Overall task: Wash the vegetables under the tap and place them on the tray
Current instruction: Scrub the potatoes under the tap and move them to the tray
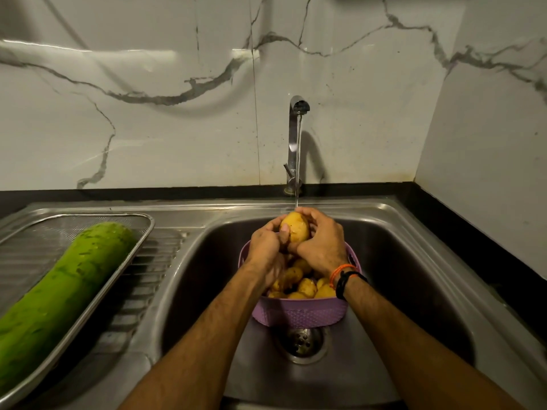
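head view: water from the tap (pixel 297 134) falls onto one potato (pixel 295 227), which you hold above the purple basket (pixel 299 313) in the sink (pixel 414 250). your left hand (pixel 266 247) curls its fingers around the potato's left side; your right hand (pixel 321 244) wraps its fingers around the right side. progress: a green gourd (pixel 59 291) already lies on the tray (pixel 118 267) on the drainboard, so that item appears done. remaining: the held potato is mid-wash, and the potatoes in the basket (pixel 306 287) are yet to reach the tray
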### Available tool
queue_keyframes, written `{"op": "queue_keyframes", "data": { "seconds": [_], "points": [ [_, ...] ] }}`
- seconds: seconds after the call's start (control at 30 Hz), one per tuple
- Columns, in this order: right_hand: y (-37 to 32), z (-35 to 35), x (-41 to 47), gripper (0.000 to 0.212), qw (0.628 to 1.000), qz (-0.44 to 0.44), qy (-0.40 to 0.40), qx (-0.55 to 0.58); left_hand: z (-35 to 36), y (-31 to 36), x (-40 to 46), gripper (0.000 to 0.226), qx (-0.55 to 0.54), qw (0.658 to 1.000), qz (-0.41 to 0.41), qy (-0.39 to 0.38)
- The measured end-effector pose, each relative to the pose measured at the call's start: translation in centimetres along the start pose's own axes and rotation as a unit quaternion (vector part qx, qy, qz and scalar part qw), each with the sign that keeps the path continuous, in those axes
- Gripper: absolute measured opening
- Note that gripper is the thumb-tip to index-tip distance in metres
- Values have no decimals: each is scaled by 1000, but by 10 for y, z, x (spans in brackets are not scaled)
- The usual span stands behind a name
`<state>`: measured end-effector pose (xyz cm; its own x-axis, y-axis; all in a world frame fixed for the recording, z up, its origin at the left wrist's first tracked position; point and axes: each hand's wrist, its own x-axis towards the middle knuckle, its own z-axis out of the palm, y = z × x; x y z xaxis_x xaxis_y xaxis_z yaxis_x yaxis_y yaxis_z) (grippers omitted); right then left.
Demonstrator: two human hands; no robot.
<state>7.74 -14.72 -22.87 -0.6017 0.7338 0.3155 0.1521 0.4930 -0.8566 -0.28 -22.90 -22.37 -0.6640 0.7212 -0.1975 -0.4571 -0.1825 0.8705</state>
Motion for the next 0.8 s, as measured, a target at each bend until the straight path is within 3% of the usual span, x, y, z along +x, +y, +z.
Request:
{"op": "queue_keyframes", "data": {
  "seconds": [0.17, 0.3, 0.4, 0.63, 0.8],
  "points": [
    [-4, -4, -1, 75, 999, -3, 22, 40, 3, 4, -4, 32, -3, 1000, -11, -18],
    [-7, -7, -4, 68, 998, -54, 36, 6, 2, 1, -9, 37, 60, 997, 40, -38],
    [-6, -7, -3, 68, 999, -32, 23, 21, -2, -2, -6, 40, 79, 994, 75, -16],
    [3, -3, 2, 70, 997, 20, -36, 60, -3, 2, -5, 42, 60, 997, 41, -18],
    [1, -4, 2, 63, 998, 18, 9, 57, 1, 3, -7, 40, 18, 1000, 16, -17]
  ]
}}
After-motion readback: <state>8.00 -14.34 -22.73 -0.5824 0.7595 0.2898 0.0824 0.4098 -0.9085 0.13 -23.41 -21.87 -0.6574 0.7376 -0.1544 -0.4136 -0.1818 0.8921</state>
